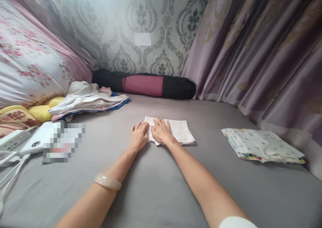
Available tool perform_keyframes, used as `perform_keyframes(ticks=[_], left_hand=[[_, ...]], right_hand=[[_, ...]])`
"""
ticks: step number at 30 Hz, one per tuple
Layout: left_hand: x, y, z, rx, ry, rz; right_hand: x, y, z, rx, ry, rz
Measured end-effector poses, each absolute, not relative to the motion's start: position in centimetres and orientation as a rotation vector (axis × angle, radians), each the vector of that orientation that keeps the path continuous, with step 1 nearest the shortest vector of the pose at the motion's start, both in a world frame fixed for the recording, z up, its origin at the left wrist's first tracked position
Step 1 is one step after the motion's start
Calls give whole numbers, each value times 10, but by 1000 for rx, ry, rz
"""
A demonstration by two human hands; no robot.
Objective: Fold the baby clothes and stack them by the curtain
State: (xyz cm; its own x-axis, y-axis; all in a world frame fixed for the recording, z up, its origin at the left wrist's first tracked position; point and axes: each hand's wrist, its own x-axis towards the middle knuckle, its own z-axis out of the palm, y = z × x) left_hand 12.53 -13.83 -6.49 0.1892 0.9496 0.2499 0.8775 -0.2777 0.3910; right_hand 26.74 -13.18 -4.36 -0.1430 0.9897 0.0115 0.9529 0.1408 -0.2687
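A: Lettering around the hands?

B: Nothing readable for certain. Far out to the left of the left hand [139, 135], a yellow-edged piece [16, 115] bears bold dark-red characters, Chinese in look. Skewed; wording unclear.

A: Closer in?

B: Flat pixelated item [64, 142], left of the same hand, nearer than the yellow-edged piece. Reddish band low on it; content masked, illegible.

A: On the skin?

B: Small dark marks near the wrist of the left hand and of the right hand [161, 131]. Too small to tell whether letters or signs.
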Motion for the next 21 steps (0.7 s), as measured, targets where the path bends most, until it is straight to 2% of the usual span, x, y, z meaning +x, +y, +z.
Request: perform_keyframes(ticks=[8, 21], left_hand=[[127, -143, -60, 2319, 1768, 664], [131, -150, -57, 2437, 1736, 609]], right_hand=[[272, -134, -41, -1862, -2145, 360], [311, -143, -45, -2070, -2122, 302]])
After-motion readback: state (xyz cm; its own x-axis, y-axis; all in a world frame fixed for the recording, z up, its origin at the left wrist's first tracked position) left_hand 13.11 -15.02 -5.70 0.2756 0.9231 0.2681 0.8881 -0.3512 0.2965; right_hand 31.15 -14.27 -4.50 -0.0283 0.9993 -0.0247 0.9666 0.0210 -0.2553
